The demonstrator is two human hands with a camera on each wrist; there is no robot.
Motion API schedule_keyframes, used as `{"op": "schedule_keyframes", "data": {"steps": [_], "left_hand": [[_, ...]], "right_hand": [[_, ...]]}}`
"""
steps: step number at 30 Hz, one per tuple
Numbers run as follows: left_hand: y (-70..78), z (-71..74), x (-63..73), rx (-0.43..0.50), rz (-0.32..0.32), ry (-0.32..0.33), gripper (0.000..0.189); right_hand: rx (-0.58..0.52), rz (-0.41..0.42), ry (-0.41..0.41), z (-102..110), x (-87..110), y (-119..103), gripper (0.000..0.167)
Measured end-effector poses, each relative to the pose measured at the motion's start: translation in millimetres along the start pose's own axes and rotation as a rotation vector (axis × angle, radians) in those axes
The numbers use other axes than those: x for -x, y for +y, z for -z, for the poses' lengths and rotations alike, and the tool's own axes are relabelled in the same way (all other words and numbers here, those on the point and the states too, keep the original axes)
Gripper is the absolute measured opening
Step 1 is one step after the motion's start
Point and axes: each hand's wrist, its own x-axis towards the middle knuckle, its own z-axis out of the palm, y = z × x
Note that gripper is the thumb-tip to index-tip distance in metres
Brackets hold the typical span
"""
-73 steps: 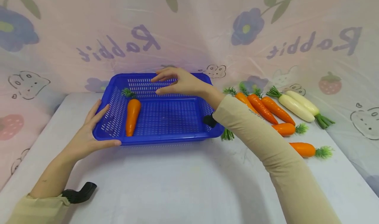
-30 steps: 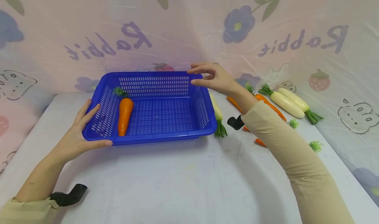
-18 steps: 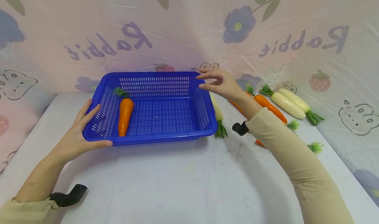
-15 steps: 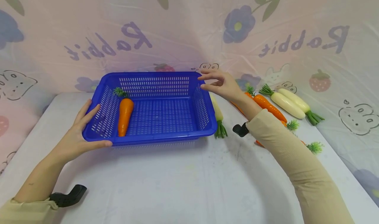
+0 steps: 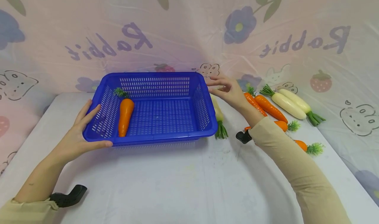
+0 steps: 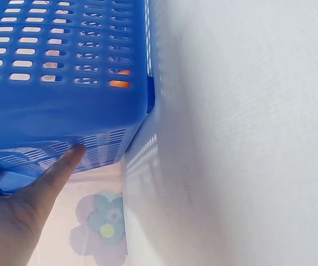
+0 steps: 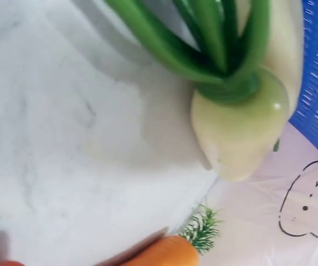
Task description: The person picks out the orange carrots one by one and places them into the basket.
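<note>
Blue basket [image 5: 165, 138], full of little holes, is seen left of the middle in the head view. One orange carrot [image 5: 125, 117] with a green top is laid inside, near the left wall. The basket's left front corner is touched by the left hand [image 5: 77, 135], whose fingers are straight and spread, with the thumb laid along the front rim. The right hand [image 5: 232, 91] is held just right of the basket, its fingers softly bent and apart, with nothing gripped. Below that hand in the frame, a white radish [image 5: 218, 112] is partly hidden. More carrots [image 5: 270, 108] and two more radishes [image 5: 288, 105] are laid on the white table [image 5: 177, 181] at the right.

In the left wrist view, the basket is shown at the upper left, with one straight finger set against its wall.

In the right wrist view, the white radish is seen at the upper right, with the basket at the right edge. Part of another carrot [image 7: 167, 252] is shown at the bottom. How the fingers are held cannot be told there.
</note>
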Motion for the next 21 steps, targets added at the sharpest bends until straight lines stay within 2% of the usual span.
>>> {"op": "schedule_keyframes", "data": {"steps": [10, 15, 21], "left_hand": [[1.6, -0.4, 0.2, -0.005, 0.01, -0.001, 0.11], [2.4, -0.7, -0.3, -0.003, 0.013, -0.003, 0.11], [1.5, 0.1, -0.5, -0.003, 0.016, 0.002, 0.111]], "right_hand": [[-0.012, -0.035, 0.095, 1.5, 6.9, 16.4, 0.025], [0.014, -0.099, 0.122, 3.1, 11.1, 22.5, 0.027], [0.062, -0.169, 0.114, 4.8, 16.2, 29.1, 0.032]]}}
